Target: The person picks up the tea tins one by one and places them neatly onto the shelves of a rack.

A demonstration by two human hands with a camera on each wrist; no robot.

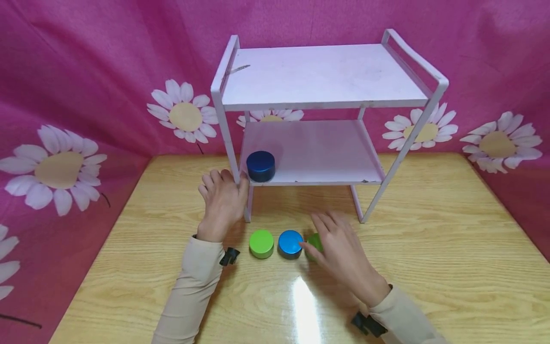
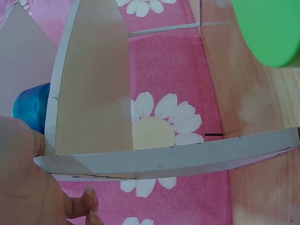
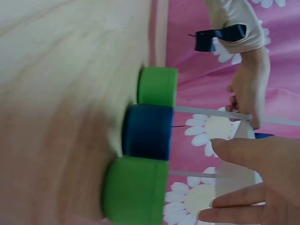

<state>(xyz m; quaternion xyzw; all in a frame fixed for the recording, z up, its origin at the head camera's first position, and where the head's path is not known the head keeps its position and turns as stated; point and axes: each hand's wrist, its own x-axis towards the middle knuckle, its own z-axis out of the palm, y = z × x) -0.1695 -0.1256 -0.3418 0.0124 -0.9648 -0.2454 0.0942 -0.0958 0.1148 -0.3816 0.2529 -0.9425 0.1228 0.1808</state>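
Observation:
At the left front post of the white two-tier shelf rack [image 1: 326,102], my left hand [image 1: 223,198] grips the frame, thumb on one side and fingers on the other. Close to that thumb, a dark blue round container [image 1: 260,167] stands on the lower tier. My right hand [image 1: 343,246] hovers over the table with fingers and thumb extended, partly covering a green round container [image 1: 314,242]. A blue container [image 1: 290,244] and another green container [image 1: 261,244] stand in a row to its left. In the right wrist view, the fingers appear apart from the nearest green container [image 3: 136,192].
The rack stands on a wood-grain table [image 1: 451,229], before a pink cloth [image 1: 129,62] printed with white daisies. Its top tier has raised side rails [image 1: 414,55]. Black straps with small mounts [image 1: 368,325] sit at both wrists.

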